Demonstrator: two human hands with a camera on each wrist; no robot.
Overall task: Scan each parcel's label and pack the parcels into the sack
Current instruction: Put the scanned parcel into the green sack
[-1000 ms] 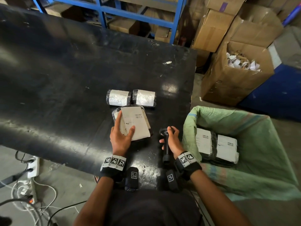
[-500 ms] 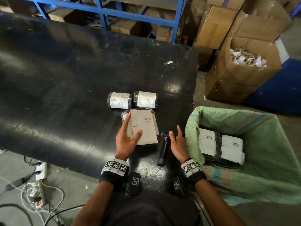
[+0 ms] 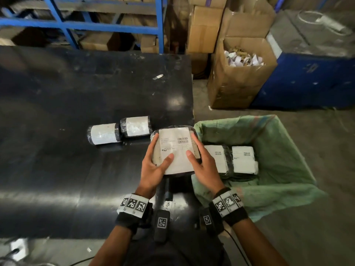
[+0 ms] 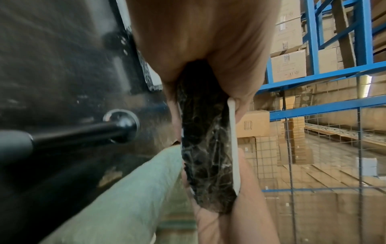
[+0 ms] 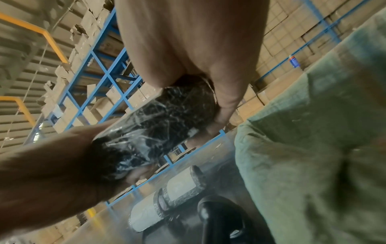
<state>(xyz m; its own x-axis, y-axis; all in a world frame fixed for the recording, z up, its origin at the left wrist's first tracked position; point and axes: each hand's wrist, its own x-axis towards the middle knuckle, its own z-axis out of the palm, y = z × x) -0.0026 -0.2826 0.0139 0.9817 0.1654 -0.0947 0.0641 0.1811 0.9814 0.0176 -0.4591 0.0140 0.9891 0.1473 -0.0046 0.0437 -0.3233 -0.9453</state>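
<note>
- The left hand (image 3: 151, 169) and the right hand (image 3: 205, 167) hold one flat parcel (image 3: 175, 150) between them, each with its thumb on top of the label and its fingers curled under an edge; the wrist views show the parcel pinched edge-on from both sides.
- The parcel is lifted clear of the black table (image 3: 76, 131), over its right-hand edge and just beside the rim of the green sack (image 3: 272, 143).
- To do this step well, I judge the parcel should be kept level and carried over the rim before it is let go, then laid flat next to the two parcels (image 3: 230, 160) already in the sack, so the pile stays tidy.
- The soft rim may fold inward; lowering the parcel well inside should avoid a snag.
- The parcel is a thin dark bundle in shiny crinkled plastic wrap, with a large white paper label carrying a barcode on its upper face.
- The scanner (image 3: 169, 191) lies on the table under the hands, largely hidden.
- Two rolled parcels (image 3: 119, 132) with white labels wait on the table, touching each other.
</note>
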